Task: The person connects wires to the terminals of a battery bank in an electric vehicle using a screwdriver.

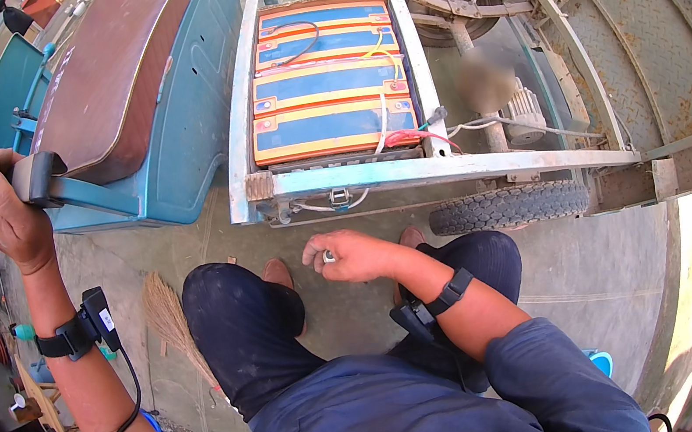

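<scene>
At the far left my left hand [13,217] is closed round the dark padded end of an armrest [39,181]. A blue metal bar joins it to the blue seat box [183,124] with a brown cushion [109,72]. My right hand [353,256] hovers over my lap, its fingers curled. A small, pale, shiny thing [329,256] shows at its fingers; I cannot tell what it is. Ahead of that hand, several orange batteries with blue tops [334,129] lie in a row inside a worn metal vehicle frame [445,168].
Red, yellow and white wires [407,135] cross the batteries. Right of them are a motor [522,113], an axle and a tyre [508,207]. A rusty panel [646,23] stands raised at the right. A straw broom [170,316] lies on the floor left of my knee.
</scene>
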Motion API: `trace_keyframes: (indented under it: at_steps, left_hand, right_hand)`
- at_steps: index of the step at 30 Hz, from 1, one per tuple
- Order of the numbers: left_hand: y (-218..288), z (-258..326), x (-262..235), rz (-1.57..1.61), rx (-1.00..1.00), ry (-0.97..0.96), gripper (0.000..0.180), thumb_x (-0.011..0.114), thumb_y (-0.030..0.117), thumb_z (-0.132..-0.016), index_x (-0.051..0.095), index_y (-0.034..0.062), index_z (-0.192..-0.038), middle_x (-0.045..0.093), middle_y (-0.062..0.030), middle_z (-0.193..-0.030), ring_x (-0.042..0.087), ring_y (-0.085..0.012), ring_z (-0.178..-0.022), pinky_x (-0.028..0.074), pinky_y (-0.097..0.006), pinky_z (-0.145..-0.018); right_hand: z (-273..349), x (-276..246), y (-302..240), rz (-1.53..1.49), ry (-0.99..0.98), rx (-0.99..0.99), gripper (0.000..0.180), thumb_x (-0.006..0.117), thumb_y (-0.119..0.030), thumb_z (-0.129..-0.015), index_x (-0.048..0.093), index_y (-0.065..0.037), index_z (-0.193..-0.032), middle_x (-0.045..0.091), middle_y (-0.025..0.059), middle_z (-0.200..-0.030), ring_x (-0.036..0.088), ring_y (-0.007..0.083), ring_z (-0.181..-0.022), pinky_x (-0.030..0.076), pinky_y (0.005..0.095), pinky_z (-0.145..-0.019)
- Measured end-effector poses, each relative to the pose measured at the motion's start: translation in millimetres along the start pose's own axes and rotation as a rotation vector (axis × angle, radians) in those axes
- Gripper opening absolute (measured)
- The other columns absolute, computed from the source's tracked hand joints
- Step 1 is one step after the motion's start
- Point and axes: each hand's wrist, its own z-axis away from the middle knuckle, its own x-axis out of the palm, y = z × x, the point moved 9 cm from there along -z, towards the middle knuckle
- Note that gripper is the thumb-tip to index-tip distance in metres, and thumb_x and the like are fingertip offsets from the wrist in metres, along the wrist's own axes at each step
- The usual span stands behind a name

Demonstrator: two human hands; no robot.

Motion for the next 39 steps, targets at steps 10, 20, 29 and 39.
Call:
trace_keyframes:
  at_steps: [10,20,29,39]
  left_hand:
    - [-1.9,0.0,1.1,0.023,-0.003,-0.005,0.041,0.031,0.026,-0.109,0.063,0.0018,-0.107,0.062,-0.0089,-0.095,0.058,-0.0195,-0.087,0.047,-0.03,-0.084]
    - [-1.8,-0.5,1.5,0.014,0.016,-0.012,0.041,0.03,0.025,-0.108,0.063,0.0016,-0.106,0.061,-0.0088,-0.094,0.056,-0.0198,-0.086,0.046,-0.031,-0.083]
    - [2.9,-1.6,-0.5,-0.011,0.033,-0.018,0.041,0.03,0.026,-0.108,0.063,0.0022,-0.106,0.061,-0.0088,-0.094,0.057,-0.0201,-0.087,0.046,-0.031,-0.083]
    - [0.1,-0.4,1.5,0.006,0.029,-0.019,0.042,0.03,0.027,-0.109,0.064,0.0032,-0.106,0.062,-0.008,-0.095,0.057,-0.019,-0.087,0.046,-0.03,-0.083]
  right_hand:
    - [0.3,-0.1,-1.9,0.003,-0.008,-0.023,0.033,0.06,-0.008,-0.081,0.062,-0.001,-0.113,0.068,0.0122,-0.095,0.065,0.0269,-0.088,0.052,0.0374,-0.08]
    - [0.0,-1.0,0.7,-0.021,-0.007,0.03,0.033,0.06,-0.008,-0.081,0.062,-0.001,-0.114,0.067,0.0108,-0.096,0.065,0.0246,-0.087,0.053,0.0359,-0.077]
    - [-3.5,-0.7,3.2,-0.005,0.001,0.0,0.034,0.06,-0.008,-0.08,0.063,-0.001,-0.112,0.068,0.0109,-0.094,0.066,0.0259,-0.088,0.053,0.0367,-0.078]
    - [-2.5,-2.5,0.8,0.013,0.005,0.003,0.033,0.06,-0.008,-0.079,0.063,0.0,-0.112,0.068,0.0119,-0.094,0.066,0.0276,-0.089,0.052,0.0379,-0.08]
